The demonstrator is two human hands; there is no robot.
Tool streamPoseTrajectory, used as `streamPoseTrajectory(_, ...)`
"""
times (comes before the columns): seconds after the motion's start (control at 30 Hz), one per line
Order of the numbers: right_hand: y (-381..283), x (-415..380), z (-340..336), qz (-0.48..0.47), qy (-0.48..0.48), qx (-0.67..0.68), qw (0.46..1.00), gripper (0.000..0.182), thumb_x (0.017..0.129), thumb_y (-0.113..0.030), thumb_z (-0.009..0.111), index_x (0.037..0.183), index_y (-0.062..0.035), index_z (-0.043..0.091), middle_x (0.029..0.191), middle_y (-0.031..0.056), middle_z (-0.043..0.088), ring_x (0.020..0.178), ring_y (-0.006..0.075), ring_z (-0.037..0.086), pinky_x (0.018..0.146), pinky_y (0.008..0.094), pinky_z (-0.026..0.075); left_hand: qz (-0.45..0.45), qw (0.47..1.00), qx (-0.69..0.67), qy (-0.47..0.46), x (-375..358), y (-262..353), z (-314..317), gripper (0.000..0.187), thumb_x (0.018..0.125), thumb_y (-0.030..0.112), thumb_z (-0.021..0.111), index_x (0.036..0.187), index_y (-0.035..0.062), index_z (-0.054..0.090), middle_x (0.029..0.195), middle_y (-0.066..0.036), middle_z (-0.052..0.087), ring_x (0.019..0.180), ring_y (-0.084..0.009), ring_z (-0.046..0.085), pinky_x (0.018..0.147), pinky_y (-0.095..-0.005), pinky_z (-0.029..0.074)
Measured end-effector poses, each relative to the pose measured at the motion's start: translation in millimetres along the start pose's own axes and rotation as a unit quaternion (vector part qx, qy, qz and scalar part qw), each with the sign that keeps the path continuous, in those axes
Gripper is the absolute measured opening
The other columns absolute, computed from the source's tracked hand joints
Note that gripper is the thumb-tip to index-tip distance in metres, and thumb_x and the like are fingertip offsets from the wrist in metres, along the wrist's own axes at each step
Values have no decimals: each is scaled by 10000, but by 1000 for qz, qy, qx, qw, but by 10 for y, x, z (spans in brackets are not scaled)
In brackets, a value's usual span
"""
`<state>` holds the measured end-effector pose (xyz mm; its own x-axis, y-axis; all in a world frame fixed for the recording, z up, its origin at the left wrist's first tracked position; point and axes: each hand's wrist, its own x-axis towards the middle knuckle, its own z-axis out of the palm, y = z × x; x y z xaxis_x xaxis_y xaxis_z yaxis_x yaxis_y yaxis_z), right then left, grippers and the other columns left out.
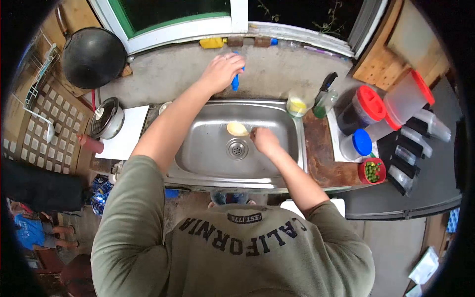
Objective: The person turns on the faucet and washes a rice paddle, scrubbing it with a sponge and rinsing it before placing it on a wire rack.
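Note:
Over the back of the steel sink (198,171), my left hand (223,72) is closed around a blue tap (235,83); parts of the tap show above and below the fingers. My right hand (266,141) is inside the basin, fingers wrapped round the handle of a pale yellow spoon (237,129). The spoon's bowl points left, behind the drain (237,149). Most of its handle is hidden by my fingers. No water stream can be made out.
Right of the sink stand a glass with a yellow item (298,106), a green bottle (324,103), red-lidded containers (368,103), a blue-lidded jar (356,144) and a red cup of green pieces (372,171). A pot (108,119) and wok (94,58) are left. A person (32,230) is lower left.

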<state>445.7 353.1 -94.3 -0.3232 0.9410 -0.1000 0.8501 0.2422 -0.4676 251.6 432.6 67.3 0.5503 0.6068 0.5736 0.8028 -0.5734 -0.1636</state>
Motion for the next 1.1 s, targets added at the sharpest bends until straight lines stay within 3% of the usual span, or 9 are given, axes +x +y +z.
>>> streamPoseTrajectory(0.03,-4,92,7,-14,5,-15,1000,233,785,-241,538,914,-72,632,859,180,611,823,331,588,738,415,461,-21,999,-23,-23,41,43,-7,175,788,187,511,945,113,539,1060,-33,532,1029,-276,470,810,-423,398)
streamPoseTrajectory(0.23,-183,488,-45,-33,0,-78,996,230,778,-263,554,861,-71,650,811,179,616,804,327,595,717,424,470,-100,992,-28,-71,107,133,78,209,805,219,508,992,130,538,1095,-39,516,1021,-283,466,812,-403,418)
streamPoseTrajectory(0.37,-238,692,-16,-36,5,-132,991,233,775,-266,559,840,-62,652,828,166,622,819,318,597,721,419,473,-118,984,-117,60,-210,184,32,326,839,248,488,1152,157,479,1250,-88,402,1123,-299,406,902,-401,376)
streamPoseTrajectory(0.47,-441,712,-111,-29,-26,-158,987,227,776,-221,530,855,-38,639,880,174,618,853,316,596,736,412,477,-165,949,-253,89,-712,150,-167,328,830,203,510,1152,152,473,1255,-109,370,1147,-326,374,939,-404,335)
streamPoseTrajectory(0.53,-569,705,-158,-23,-66,-175,982,233,781,-130,466,914,-20,622,929,184,612,877,319,598,749,401,486,-209,936,-280,43,-1229,130,-285,304,815,142,514,1118,136,495,1257,-135,354,1153,-330,369,958,-401,314)
streamPoseTrajectory(0.73,-523,1013,140,13,-92,-200,975,269,799,-187,459,941,-24,618,981,168,602,886,337,590,780,401,472,-390,851,-352,-12,-2895,203,-266,171,784,63,527,946,90,573,1074,-109,459,1038,-264,454,874,-335,372)
streamPoseTrajectory(0.9,-270,1339,366,-17,-140,-139,980,255,768,-211,491,724,-4,634,552,136,594,495,223,609,549,355,486,-530,755,-385,17,-3446,407,-490,129,795,46,506,894,83,580,1008,-66,472,939,-183,492,736,-272,427)
streamPoseTrajectory(1.0,-267,1339,288,-8,-175,-92,980,260,776,-219,493,730,-4,633,562,130,600,494,195,608,528,332,482,-547,735,-399,36,-3592,458,-520,123,805,46,496,886,82,582,994,-55,474,908,-170,504,713,-265,433)
streamPoseTrajectory(1.1,22,1348,237,-106,-151,-95,978,248,779,-201,515,713,13,621,564,112,590,466,168,595,482,310,463,-539,729,-421,27,-3676,459,-456,121,807,46,497,887,81,581,988,-55,476,899,-169,508,715,-267,435)
